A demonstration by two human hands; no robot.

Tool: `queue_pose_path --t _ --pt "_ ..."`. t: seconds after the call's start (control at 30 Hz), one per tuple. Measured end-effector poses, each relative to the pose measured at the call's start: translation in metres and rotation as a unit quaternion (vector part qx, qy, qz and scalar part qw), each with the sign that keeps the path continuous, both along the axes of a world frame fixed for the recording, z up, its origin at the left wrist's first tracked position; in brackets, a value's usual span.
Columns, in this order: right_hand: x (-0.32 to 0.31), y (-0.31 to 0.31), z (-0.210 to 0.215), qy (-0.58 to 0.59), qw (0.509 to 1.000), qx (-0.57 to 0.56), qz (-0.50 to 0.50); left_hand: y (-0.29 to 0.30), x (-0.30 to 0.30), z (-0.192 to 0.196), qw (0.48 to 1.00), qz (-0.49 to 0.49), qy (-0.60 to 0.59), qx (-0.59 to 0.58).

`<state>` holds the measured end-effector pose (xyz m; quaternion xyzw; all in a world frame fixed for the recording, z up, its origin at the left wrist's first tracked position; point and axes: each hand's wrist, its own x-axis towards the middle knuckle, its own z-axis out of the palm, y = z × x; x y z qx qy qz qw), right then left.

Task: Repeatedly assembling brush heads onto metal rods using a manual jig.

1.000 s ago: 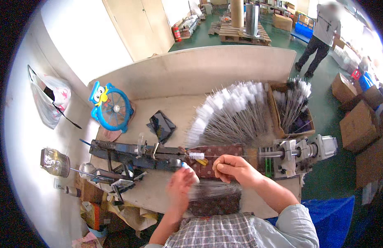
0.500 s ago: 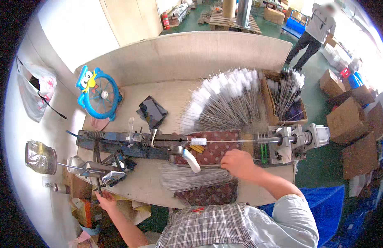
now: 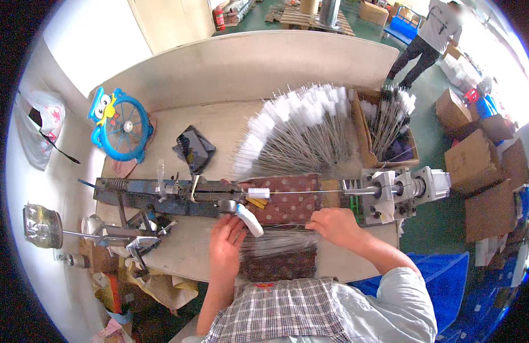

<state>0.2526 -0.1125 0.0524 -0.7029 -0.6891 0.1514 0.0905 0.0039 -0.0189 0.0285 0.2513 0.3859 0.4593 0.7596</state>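
My left hand [image 3: 227, 240] lies fingers-down on the left end of a loose bundle of thin metal wires [image 3: 278, 243], just below a white lever handle [image 3: 250, 220]. The bundle rests on a dotted brown cloth [image 3: 287, 206]. My right hand [image 3: 333, 226] is curled over the right end of the bundle, beside the grey motor head [image 3: 398, 188] of a long blue bench machine [image 3: 156, 191]. One wire with a white brush tip [image 3: 258, 192] is stretched in the machine between its clamp and the motor head.
A big fan of finished white-tipped brushes [image 3: 301, 134] covers the back of the table, with more in a cardboard box [image 3: 390, 123]. A blue owl-shaped fan [image 3: 121, 123], a black pouch [image 3: 193, 150] and a glass jar [image 3: 41, 226] stand left. A person [image 3: 430, 34] walks behind.
My left hand has come up from the lower left by the metal clamp and now lies on the wire bundle. My right hand has dropped slightly from the machine's wire to the bundle's end.
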Motion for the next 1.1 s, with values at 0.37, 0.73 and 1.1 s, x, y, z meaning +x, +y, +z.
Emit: queue_pose_path --t 0.37,0.73,1.1 --pt "-0.007 -0.008 0.011 -0.015 0.999 -0.026 0.033 0.028 0.000 0.104 0.896 -0.112 -0.337 -0.266" --pt "0.066 -0.005 0.101 0.005 0.970 0.208 -0.124 -0.002 0.048 0.080 0.860 -0.397 0.140 0.289" --pt "0.064 0.024 0.052 0.089 0.962 0.236 -0.102 0.025 0.179 0.017 0.546 -0.176 0.381 0.725"
